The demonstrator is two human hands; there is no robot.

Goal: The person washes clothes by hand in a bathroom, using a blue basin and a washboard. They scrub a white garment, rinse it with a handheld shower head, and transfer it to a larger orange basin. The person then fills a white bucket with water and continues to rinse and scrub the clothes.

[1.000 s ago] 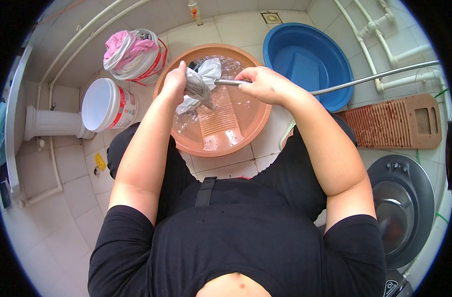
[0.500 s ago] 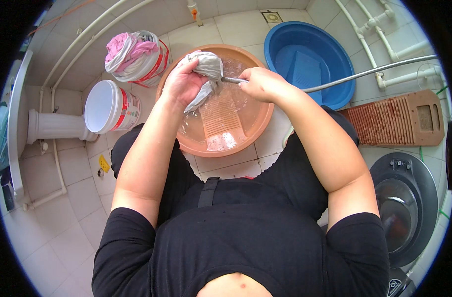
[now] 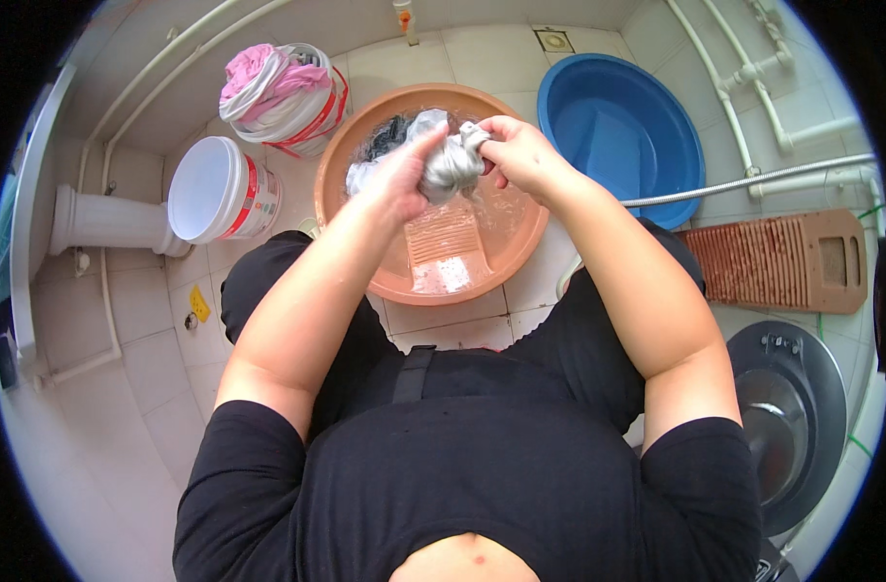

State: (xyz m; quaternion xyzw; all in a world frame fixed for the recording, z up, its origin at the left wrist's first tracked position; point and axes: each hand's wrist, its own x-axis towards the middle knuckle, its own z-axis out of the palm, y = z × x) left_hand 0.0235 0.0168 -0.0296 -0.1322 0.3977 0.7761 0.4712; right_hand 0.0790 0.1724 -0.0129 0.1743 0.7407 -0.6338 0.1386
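Above the orange basin (image 3: pixel 443 294), nearer its far edge: one grey cloth (image 3: pixel 452 173), bunched. Left hand (image 3: pixel 402 184): thumb spread, fingers partly hidden, grasping the cloth's left side. Right hand (image 3: pixel 518 155): fingers curled, thumb and forefinger pinching its upper right end.

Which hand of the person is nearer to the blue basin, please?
Right. The right hand is just left of the blue basin, pinching the grey cloth; the left hand is farther left, at the cloth's other side.
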